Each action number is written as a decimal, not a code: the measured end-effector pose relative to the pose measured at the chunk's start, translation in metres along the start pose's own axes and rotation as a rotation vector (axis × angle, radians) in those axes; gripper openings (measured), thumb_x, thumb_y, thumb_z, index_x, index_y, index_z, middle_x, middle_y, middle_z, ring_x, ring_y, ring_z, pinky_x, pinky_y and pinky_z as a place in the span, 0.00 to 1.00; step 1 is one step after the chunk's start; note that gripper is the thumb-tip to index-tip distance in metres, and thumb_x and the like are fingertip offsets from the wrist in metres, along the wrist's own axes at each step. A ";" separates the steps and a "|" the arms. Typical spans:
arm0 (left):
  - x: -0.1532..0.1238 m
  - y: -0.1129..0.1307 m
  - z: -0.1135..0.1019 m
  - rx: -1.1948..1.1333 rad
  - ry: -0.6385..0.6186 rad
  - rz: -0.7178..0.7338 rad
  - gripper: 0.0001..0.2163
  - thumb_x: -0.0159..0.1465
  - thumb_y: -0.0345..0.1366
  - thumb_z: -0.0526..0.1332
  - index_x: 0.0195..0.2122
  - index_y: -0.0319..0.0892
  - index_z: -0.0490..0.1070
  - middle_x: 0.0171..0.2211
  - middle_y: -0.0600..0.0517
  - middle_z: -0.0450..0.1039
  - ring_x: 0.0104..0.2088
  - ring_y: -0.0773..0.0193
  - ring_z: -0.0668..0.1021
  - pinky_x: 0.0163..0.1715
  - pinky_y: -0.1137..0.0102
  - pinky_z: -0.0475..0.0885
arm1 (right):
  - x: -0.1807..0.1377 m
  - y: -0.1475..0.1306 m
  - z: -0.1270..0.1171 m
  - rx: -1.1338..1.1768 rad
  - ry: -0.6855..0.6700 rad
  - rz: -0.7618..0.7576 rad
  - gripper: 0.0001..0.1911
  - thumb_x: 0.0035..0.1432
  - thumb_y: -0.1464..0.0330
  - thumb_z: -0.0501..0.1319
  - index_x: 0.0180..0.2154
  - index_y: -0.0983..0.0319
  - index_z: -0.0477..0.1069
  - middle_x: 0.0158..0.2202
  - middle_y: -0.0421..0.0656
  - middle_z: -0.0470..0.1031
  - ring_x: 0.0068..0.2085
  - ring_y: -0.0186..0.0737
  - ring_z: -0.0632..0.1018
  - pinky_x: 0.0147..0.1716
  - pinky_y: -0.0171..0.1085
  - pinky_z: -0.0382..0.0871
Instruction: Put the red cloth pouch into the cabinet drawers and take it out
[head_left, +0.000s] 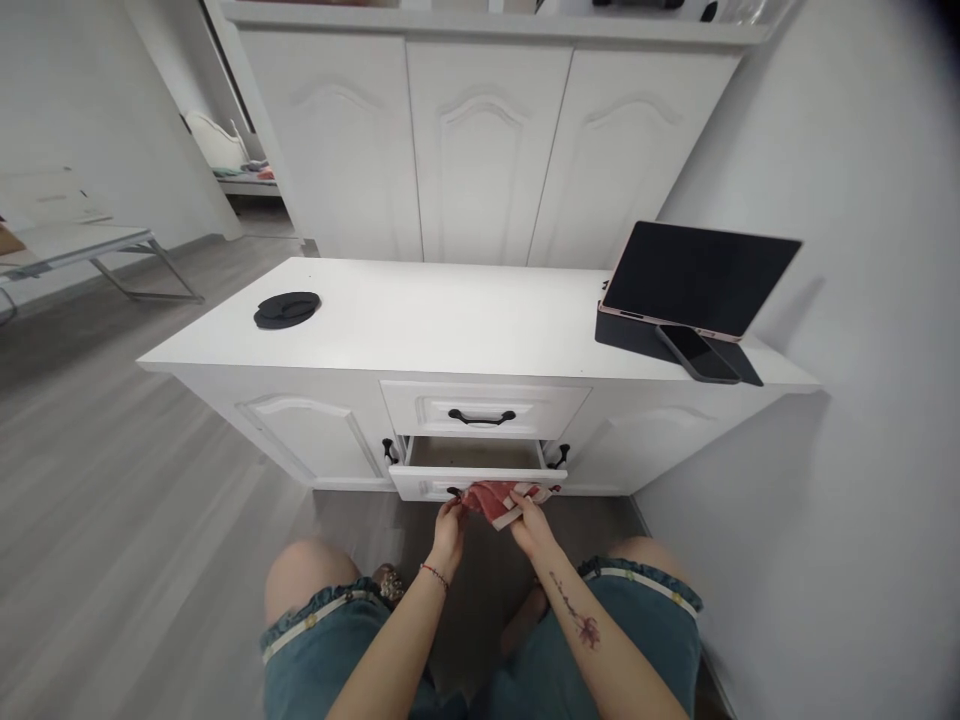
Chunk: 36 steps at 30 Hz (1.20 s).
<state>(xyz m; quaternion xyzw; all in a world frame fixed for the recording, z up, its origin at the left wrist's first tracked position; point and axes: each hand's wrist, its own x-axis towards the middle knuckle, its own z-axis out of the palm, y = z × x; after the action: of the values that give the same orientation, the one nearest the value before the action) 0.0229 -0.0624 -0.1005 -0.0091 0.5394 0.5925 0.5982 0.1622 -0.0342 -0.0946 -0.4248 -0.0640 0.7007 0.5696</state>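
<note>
A red cloth with pale patches [491, 497] hangs bunched in front of the pulled-out lower drawer [480, 474]. My left hand [448, 532] is closed on its left end, close to the drawer's black handle [454, 491]. With fingers pinched, my right hand [531, 526] grips the cloth's pale edge on the right. The drawer's inside shows a brown bottom, and the cloth covers part of its front. Above it, the upper drawer [405, 408] is closed.
On the white cabinet top [450, 320] a tablet [697, 280] leans at the right, with a phone [697, 353] before it. A black round object [286, 310] lies at the left. My knees flank both arms; a wall [862, 480] rises on the right.
</note>
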 end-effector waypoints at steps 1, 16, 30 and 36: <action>0.001 0.001 0.002 0.001 -0.002 -0.013 0.08 0.55 0.21 0.59 0.26 0.42 0.69 0.23 0.54 0.73 0.27 0.66 0.77 0.39 0.69 0.70 | 0.001 -0.006 -0.005 -0.002 0.003 -0.001 0.11 0.44 0.78 0.65 0.33 0.63 0.70 0.34 0.43 0.79 0.38 0.41 0.81 0.41 0.42 0.79; 0.016 0.002 0.019 0.050 0.071 -0.049 0.12 0.55 0.21 0.63 0.22 0.43 0.65 0.19 0.58 0.68 0.21 0.72 0.72 0.33 0.74 0.70 | 0.003 -0.067 -0.047 0.035 0.170 -0.146 0.17 0.36 0.79 0.67 0.32 0.62 0.69 0.29 0.39 0.79 0.31 0.38 0.81 0.34 0.37 0.80; 0.019 0.000 0.019 0.043 0.081 -0.029 0.12 0.57 0.21 0.60 0.22 0.43 0.64 0.21 0.57 0.68 0.21 0.73 0.71 0.33 0.74 0.70 | -0.025 0.013 -0.087 -0.089 0.209 -0.132 0.23 0.28 0.71 0.71 0.33 0.61 0.70 0.29 0.39 0.79 0.34 0.45 0.81 0.36 0.41 0.78; 0.024 0.001 0.021 0.069 0.077 -0.018 0.12 0.55 0.22 0.62 0.22 0.44 0.62 0.20 0.57 0.67 0.21 0.71 0.72 0.34 0.73 0.70 | -0.053 0.049 -0.082 -0.158 0.101 0.045 0.24 0.27 0.67 0.73 0.34 0.62 0.73 0.31 0.44 0.80 0.36 0.49 0.81 0.39 0.44 0.76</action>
<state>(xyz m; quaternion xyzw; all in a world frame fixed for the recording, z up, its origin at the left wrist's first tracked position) 0.0288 -0.0313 -0.1070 -0.0162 0.5820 0.5675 0.5822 0.1800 -0.1284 -0.1465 -0.5047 -0.0808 0.6837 0.5209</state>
